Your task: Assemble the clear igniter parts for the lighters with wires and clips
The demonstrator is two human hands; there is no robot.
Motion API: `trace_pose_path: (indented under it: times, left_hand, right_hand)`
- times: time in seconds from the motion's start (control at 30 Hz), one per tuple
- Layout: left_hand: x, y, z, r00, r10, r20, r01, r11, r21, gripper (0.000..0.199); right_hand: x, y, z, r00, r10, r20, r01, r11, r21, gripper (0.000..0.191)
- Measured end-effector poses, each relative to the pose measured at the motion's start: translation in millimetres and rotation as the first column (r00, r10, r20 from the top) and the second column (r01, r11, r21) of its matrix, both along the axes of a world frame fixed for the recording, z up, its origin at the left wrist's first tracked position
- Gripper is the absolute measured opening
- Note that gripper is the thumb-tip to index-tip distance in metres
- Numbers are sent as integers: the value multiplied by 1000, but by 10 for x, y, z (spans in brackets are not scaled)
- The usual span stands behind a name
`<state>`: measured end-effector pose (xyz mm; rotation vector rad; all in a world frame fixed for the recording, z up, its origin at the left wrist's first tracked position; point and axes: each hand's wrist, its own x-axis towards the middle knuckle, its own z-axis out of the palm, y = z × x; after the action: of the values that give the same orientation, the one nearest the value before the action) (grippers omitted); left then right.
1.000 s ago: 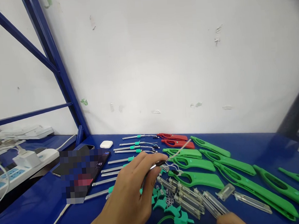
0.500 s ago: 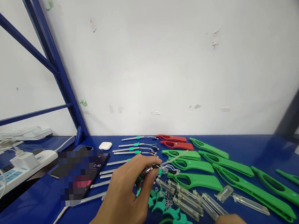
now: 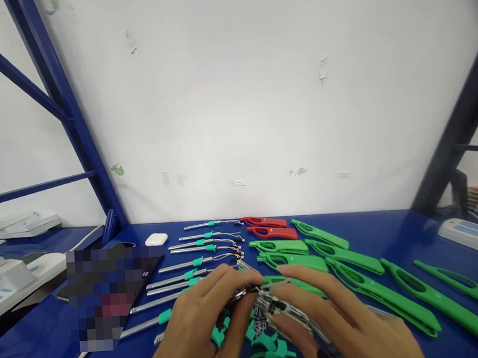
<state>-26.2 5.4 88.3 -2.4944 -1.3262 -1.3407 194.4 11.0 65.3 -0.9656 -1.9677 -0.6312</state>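
Since the earlier frame, the right hand (image 3: pixel 331 305) is rising from the lower edge and now hovering just beside the left hand (image 3: pixel 204 311). The metal piece (image 3: pixel 240 295) is sitting between the left thumb and fingers, which are clamping on it; it is looking shiny, with a black end and thin pale wires (image 3: pixel 265 290) trailing rightward. The right fingers are curling around those wires, though I cannot tell whether they are gripping anything. Beneath, clear tubes (image 3: pixel 297 321) and teal clips (image 3: pixel 265 340) are lying heaped. Silver rods (image 3: pixel 179 265) are lining the left, green cases (image 3: pixel 384 297) the right, on the blue table (image 3: pixel 371 230).
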Motion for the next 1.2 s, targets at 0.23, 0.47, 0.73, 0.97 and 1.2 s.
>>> trace_pose_path:
  times: [0.23,0.47,0.73,0.97,1.2]
  left_hand:
    - [-49,-40,-60,998,55,20,-55,998,-18,25]
    - [-38,-43,-57,997,35,70,-27,993,-114,20]
    - [-53,-95,-74,979,35,200,22,961,-274,25]
    - [11,3,6,955,-15,297,130,919,-371,17]
    - [37,37,3,941,-21,338,176,882,-436,10]
  right_hand:
    - [56,151,-68,971,239,-23,-240,965,-107,42]
    - [133,164,142,952,259,162,-257,966,-29,45]
    - [208,188,212,933,248,262,-247,968,-38,42]
    - [206,194,280,940,233,251,-233,972,-29,33]
    - [253,190,202,932,360,51,-330,895,-301,39]
